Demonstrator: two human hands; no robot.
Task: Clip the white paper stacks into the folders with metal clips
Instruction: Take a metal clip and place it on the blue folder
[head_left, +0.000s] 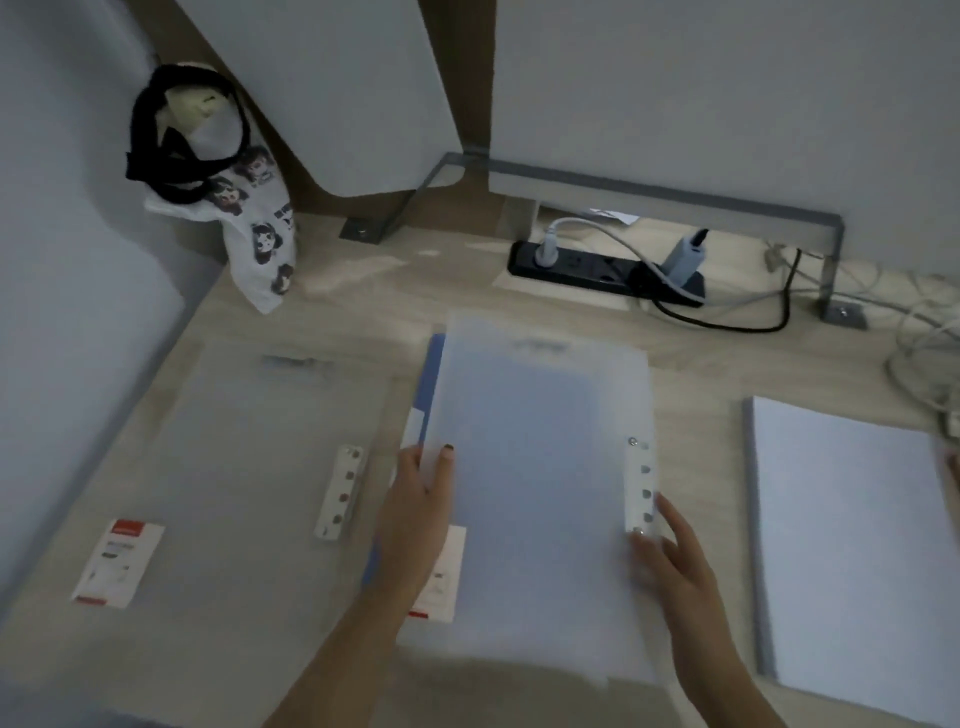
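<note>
While your left hand (415, 519) pinches the folder (540, 467) at 9 o'clock, right hand (675, 556) resting straight fingers at 3, you're likely positioning it; next, fetch the paper stack (852, 545), 3 o'clock.

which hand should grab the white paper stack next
Right, probably. The right hand rests at the frosted translucent folder's right edge, on the side of the white paper stack; the left hand pinches the folder's opposite edge, steadying it.

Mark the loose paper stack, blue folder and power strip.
paper stack (847, 551): head view, middle of top sheet
blue folder (540, 467): head view, middle of frosted cover
power strip (592, 267): head view, black top
</note>
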